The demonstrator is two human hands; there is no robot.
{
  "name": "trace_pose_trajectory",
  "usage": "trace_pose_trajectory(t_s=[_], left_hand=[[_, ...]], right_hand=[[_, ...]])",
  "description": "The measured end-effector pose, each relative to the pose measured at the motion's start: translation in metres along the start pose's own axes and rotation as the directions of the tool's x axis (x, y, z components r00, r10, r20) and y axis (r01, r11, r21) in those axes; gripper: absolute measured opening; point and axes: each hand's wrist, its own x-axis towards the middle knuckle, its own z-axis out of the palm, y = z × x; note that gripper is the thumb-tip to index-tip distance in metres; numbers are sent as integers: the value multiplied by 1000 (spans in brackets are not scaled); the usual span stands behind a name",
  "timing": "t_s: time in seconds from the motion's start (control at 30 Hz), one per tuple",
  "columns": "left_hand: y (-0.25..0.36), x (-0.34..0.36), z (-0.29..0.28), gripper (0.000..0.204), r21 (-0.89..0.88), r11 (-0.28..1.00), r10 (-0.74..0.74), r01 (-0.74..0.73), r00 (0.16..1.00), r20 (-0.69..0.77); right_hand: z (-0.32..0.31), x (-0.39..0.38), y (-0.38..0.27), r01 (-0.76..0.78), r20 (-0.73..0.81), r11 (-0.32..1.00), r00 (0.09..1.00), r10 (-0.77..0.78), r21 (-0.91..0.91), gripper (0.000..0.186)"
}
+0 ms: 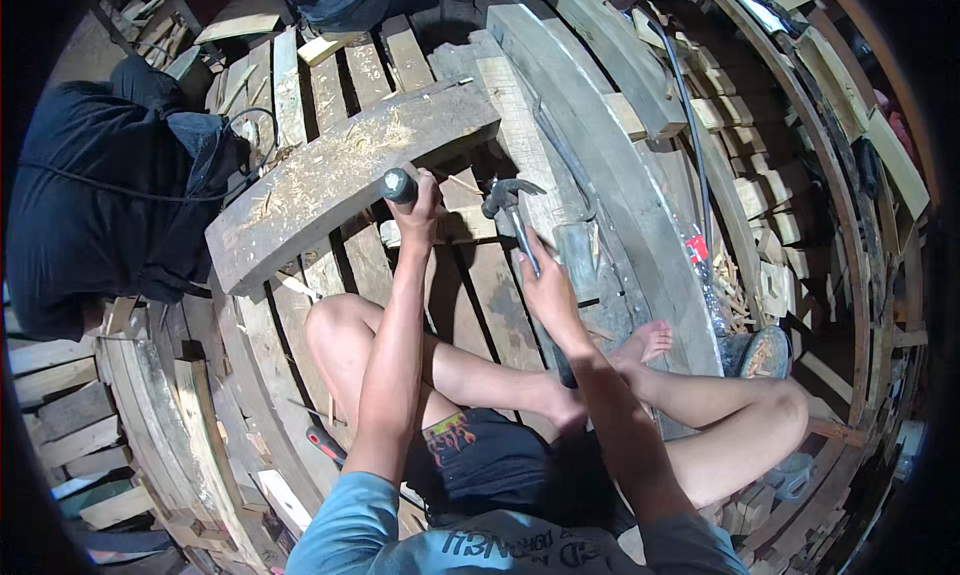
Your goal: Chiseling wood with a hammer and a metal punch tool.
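Left grip (420, 209): dark-handled tool (398, 185); right grip (549, 287): hammer (499, 199).

Two grips, mine: left grip (420, 210), one dark-handled tool (399, 186); right grip (549, 280), one hammer (511, 194). One shaving-strewn beam (300, 197). Below beam: one red-and-black handle (325, 443), my two bare feet (650, 343).
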Motion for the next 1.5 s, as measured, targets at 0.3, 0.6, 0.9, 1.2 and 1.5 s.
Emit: trace_pose_trajectory(t_s=[0.3, 0.6, 0.9, 1.2, 1.5], left_hand=[[24, 16, -25, 19, -174, 982, 12, -73, 943, -332], [28, 11, -29, 17, -46, 980, 143, -193, 846, -513], [36, 11, -39, 27, -158, 963, 89, -216, 815, -573], [48, 6, -17, 27, -115, 989, 19, -94, 848, -530], [47, 2, -16, 26, -187, 979, 8, -82, 930, -367]], right_hand=[[1, -28, -1, -78, 68, 997, 995, 79, -8, 49], [-5, -71, 30, 98, 38, 994, 994, -100, 48, 53], [-8, -58, 26, -170, 715, 983, 695, 74, 64, 43], [30, 66, -16, 520, 333, 814, 839, -430, -259, 58], [69, 14, -12, 84, 143, 982, 988, -59, -170, 62]])
